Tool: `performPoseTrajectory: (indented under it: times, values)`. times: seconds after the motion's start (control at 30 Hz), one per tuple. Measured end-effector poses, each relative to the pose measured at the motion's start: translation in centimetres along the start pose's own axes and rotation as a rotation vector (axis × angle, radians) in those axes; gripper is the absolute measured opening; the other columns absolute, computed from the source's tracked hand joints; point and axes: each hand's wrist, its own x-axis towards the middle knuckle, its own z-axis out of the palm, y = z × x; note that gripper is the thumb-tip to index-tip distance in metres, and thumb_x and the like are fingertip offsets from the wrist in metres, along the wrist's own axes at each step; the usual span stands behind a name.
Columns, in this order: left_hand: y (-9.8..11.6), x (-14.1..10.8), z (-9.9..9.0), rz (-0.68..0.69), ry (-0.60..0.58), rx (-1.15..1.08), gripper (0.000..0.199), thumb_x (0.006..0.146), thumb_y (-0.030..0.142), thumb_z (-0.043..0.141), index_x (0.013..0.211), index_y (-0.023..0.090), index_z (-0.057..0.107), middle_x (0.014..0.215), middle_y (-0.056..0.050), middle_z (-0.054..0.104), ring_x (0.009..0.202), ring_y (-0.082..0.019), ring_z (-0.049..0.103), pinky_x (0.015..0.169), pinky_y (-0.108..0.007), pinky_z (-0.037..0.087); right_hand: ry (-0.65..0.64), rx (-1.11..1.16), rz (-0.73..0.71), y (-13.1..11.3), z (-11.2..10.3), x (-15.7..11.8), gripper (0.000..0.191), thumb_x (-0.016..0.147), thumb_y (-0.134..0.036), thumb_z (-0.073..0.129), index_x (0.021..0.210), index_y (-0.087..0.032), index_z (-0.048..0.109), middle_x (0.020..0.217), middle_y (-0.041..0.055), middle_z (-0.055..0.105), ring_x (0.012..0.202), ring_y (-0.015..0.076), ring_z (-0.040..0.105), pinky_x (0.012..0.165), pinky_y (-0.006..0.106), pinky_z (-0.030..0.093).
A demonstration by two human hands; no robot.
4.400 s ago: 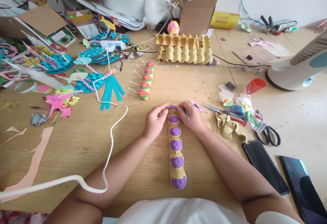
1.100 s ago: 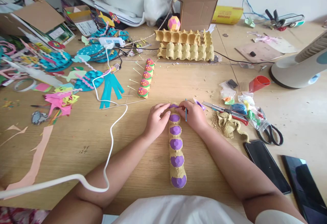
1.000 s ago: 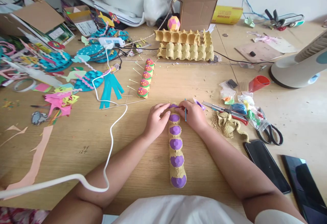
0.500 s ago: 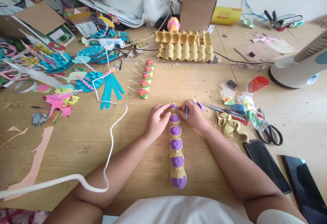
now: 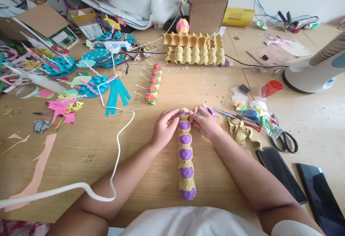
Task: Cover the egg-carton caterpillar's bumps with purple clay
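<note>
A long egg-carton strip [image 5: 188,163] lies lengthwise on the table in front of me, with a purple patch on each of its several bumps. My left hand [image 5: 166,128] holds the far end from the left, fingertips on the topmost bump. On the other side, my right hand [image 5: 204,121] has its fingertips against the same end. A small blue stick [image 5: 199,114] shows between the right hand's fingers, mostly hidden by them. Beyond the hands stands a smaller painted carton strip [image 5: 154,84] in red and green, with thin pins at its left.
A white cable [image 5: 118,139] runs across the left side. At the right lie a cutter [image 5: 234,115], carton scraps [image 5: 238,132], scissors [image 5: 287,142], clay bags [image 5: 252,114] and a phone [image 5: 281,175]. Egg cartons [image 5: 199,55] stand at the back.
The blue stick has tipped from upright and is now mostly hidden in my right hand. The right fingertips have shifted slightly, and the strip's near end has moved a little left and toward me.
</note>
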Motion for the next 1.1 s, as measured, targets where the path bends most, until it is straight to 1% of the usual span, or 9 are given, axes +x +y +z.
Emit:
performPoseTrajectory:
  times: [0.13,0.23,0.5,0.67,0.77,0.87,0.97,1.03,1.1]
  values:
    - [0.2,0.0,-0.1,-0.001,0.007,0.009,0.034,0.099,0.031,0.065,0.13,0.022,0.075,0.134,-0.013,0.071,0.12,-0.023,0.072,0.102,-0.037,0.063,-0.005,0.025,-0.038,-0.1,0.1,0.0,0.065,0.06,-0.057,0.097,0.082,-0.025,0.044,0.069,-0.0078,0.054,0.06,0.01,0.049,0.052,0.024,0.027]
    - [0.4,-0.1,-0.1,0.019,-0.002,0.036,0.034,0.101,0.034,0.063,0.131,0.023,0.076,0.135,-0.013,0.071,0.123,-0.024,0.071,0.1,-0.036,0.064,0.008,0.059,-0.044,0.0,0.1,0.1,0.065,0.058,-0.054,0.099,0.079,-0.025,0.044,0.067,-0.0092,0.05,0.059,0.0089,0.049,0.051,0.023,0.026]
    - [1.1,-0.6,-0.2,0.182,-0.018,0.141,0.039,0.107,0.035,0.056,0.14,0.023,0.073,0.141,-0.014,0.07,0.134,-0.026,0.066,0.119,-0.042,0.053,0.04,0.167,-0.04,0.3,0.1,0.1,0.065,0.055,-0.047,0.103,0.077,-0.023,0.047,0.061,-0.01,0.051,0.056,0.0068,0.045,0.049,0.022,0.023]
    - [1.1,-1.0,-0.1,0.186,-0.06,0.093,0.044,0.107,0.039,0.056,0.147,0.024,0.068,0.152,-0.013,0.065,0.144,-0.027,0.06,0.125,-0.044,0.047,0.038,0.207,-0.066,0.3,0.0,0.2,0.063,0.056,-0.046,0.104,0.076,-0.023,0.049,0.06,-0.0096,0.052,0.054,0.0064,0.044,0.049,0.022,0.023]
    - [1.1,-1.1,0.0,0.097,-0.078,-0.057,0.045,0.105,0.042,0.06,0.146,0.026,0.069,0.159,-0.011,0.061,0.152,-0.028,0.051,0.129,-0.045,0.041,0.027,0.22,-0.067,0.2,0.0,0.2,0.063,0.056,-0.047,0.104,0.076,-0.023,0.049,0.059,-0.0094,0.053,0.054,0.0066,0.043,0.049,0.022,0.022]
    - [1.2,-0.8,0.2,-0.112,-0.074,-0.39,0.045,0.102,0.048,0.064,0.141,0.026,0.072,0.159,-0.011,0.061,0.152,-0.03,0.051,0.127,-0.047,0.042,0.012,0.247,-0.071,0.1,-0.1,0.2,0.062,0.057,-0.047,0.104,0.076,-0.023,0.049,0.06,-0.0091,0.053,0.056,0.0071,0.044,0.051,0.021,0.024]
    - [1.5,-0.3,0.3,-0.315,-0.001,-0.751,0.051,0.095,0.051,0.073,0.14,0.027,0.071,0.152,-0.012,0.065,0.132,-0.028,0.068,0.11,-0.043,0.055,-0.009,0.274,-0.085,-0.1,-0.1,0.1,0.062,0.059,-0.045,0.103,0.076,-0.023,0.048,0.061,-0.0085,0.054,0.057,0.0076,0.046,0.051,0.021,0.025]
    - [1.7,0.1,0.3,-0.392,0.059,-0.84,0.048,0.09,0.043,0.082,0.135,0.029,0.072,0.145,-0.007,0.069,0.117,-0.021,0.073,0.099,-0.034,0.058,-0.028,0.272,-0.099,-0.2,-0.1,0.0,0.06,0.061,-0.045,0.102,0.076,-0.023,0.048,0.062,-0.0081,0.055,0.057,0.0077,0.045,0.051,0.022,0.023]
    - [2.0,0.3,0.3,-0.457,0.045,-0.885,0.043,0.087,0.038,0.086,0.126,0.026,0.073,0.131,-0.006,0.075,0.104,-0.018,0.074,0.087,-0.029,0.057,-0.048,0.256,-0.114,-0.3,0.1,-0.2,0.058,0.064,-0.044,0.101,0.076,-0.022,0.049,0.064,-0.0076,0.056,0.058,0.0076,0.045,0.051,0.022,0.022]
